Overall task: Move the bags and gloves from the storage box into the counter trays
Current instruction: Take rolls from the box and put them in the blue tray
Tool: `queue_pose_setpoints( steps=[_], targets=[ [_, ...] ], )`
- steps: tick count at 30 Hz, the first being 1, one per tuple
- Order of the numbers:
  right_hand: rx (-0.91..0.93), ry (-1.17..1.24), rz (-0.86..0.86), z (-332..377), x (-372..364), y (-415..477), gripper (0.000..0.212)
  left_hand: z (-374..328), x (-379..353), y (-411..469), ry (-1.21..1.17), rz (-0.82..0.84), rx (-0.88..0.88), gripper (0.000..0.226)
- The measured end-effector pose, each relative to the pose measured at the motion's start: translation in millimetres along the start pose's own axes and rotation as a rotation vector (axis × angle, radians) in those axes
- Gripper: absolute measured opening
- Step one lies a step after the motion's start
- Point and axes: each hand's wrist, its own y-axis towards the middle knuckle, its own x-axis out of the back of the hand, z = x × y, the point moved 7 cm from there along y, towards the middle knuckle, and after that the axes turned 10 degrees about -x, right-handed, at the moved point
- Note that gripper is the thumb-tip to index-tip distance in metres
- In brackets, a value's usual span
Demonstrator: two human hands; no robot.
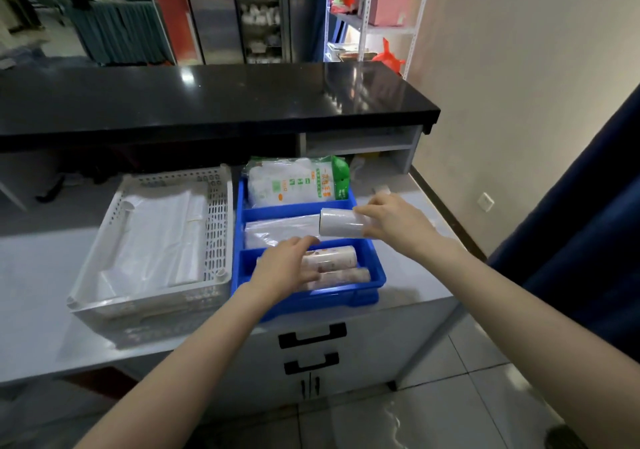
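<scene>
- I am watching the right hand point(391, 220) pinching the white roll point(337, 222) by its right end, fingers on top and thumb beneath; it is gripping that roll and nothing else.
- The roll is hanging above the blue tray point(311, 298), over the right part of the middle compartment, where flat clear bags point(277, 230) are lying.
- Its long axis is running left to right, in line with the compartments, so I am judging that no turning is called for.
- The near compartment is lying toward me and a little left of the grip, with two printed rolls point(334, 258) lying in it along the same axis.
- The left hand point(284, 268) is lying across the left ends of those rolls; I cannot tell whether it is gripping them or only resting there.
- I am reckoning the right hand is the nearer one for setting the roll down, and the left hand is occupying part of that landing spot.
- The glove pack point(294, 185) is filling the far compartment, and the white basket point(218, 227) is standing just beside the tray's left wall on the counter point(41, 275).
</scene>
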Motion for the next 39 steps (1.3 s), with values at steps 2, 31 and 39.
queue_pose_setpoints(
  steps=[2,31,39],
  targets=[
    [0.021,0.028,0.034,11,-8,2,0.048,21,18,-11,-0.036,-0.121,0.091,0.059],
    [0.720,0.354,0.206,271,-72,-54,0.038,76,52,-256,-0.063,-0.897,0.601,0.029],
    [0.983,0.226,0.463,421,-156,-128,0.061,101,-7,-510,-0.155,-1.154,1.320,0.026]
  ],
)
